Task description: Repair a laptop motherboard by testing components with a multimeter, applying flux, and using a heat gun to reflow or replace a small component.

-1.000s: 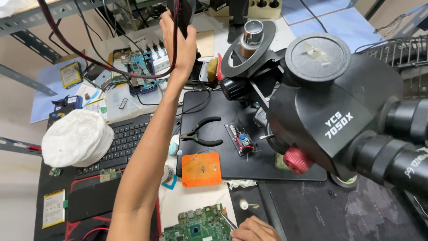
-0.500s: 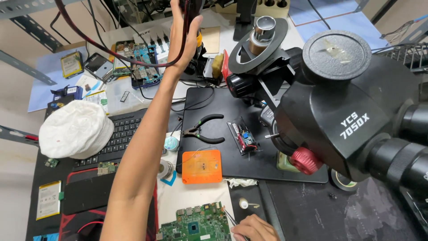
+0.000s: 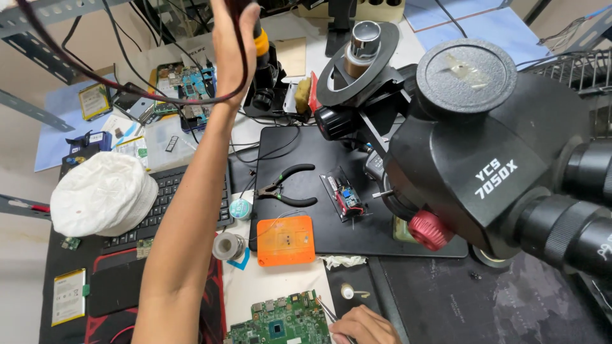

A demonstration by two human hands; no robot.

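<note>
My left hand [image 3: 231, 48] is stretched far over the bench and shut on a black tool handle with an orange collar [image 3: 261, 42]. A dark red cable [image 3: 127, 89] loops from the handle across the far left. At the bottom edge, my right hand [image 3: 364, 325] holds thin metal tweezers [image 3: 326, 311]. Their tips rest at the right edge of a green circuit board [image 3: 278, 325].
A large black microscope head [image 3: 484, 159] fills the right side above a black mat [image 3: 331, 236]. Pliers [image 3: 288, 188], an orange pad [image 3: 285, 240] and a small clamped module [image 3: 344, 195] lie on the mat. To the left sit a white cap [image 3: 102, 194], a keyboard [image 3: 162, 207] and a solder spool [image 3: 227, 246].
My left hand, still holding the cabled tool, has drifted slightly up and left in view. My right hand stays at the green board with the tweezers.
</note>
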